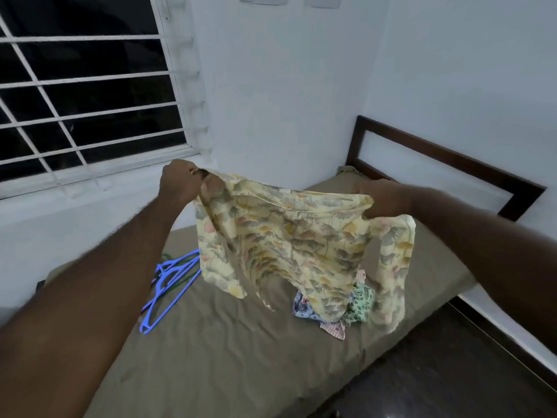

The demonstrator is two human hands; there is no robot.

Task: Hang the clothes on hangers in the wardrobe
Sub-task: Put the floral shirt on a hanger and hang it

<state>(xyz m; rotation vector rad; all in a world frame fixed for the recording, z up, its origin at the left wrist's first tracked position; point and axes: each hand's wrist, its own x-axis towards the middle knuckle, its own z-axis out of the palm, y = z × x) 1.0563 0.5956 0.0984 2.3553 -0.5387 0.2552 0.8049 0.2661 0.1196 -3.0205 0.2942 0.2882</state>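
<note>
Two hands held one garment up over the bed. The left hand had its fingers curled round one top corner of a pale yellow shirt with a leafy print. The right hand, somewhat blurred, gripped the opposite top edge. The cloth stretched between the two hands and hung down below both of them, with one sleeve drooping under the right hand.

Below the left hand, just beside that forearm, a few blue hangers lay in a loose stack on the brown sheet, with a green hanger partly showing among them. Below the right hand sat a small heap of crumpled clothes in blue, green and striped prints, partly hidden behind the hanging shirt. Whether the shirt's lower edge touched the heap could not be told.

Beyond the left hand was a barred window, dark outside. Beyond the right hand stood the bed's dark wooden headboard against a white wall. Under the right forearm lay dark floor.
</note>
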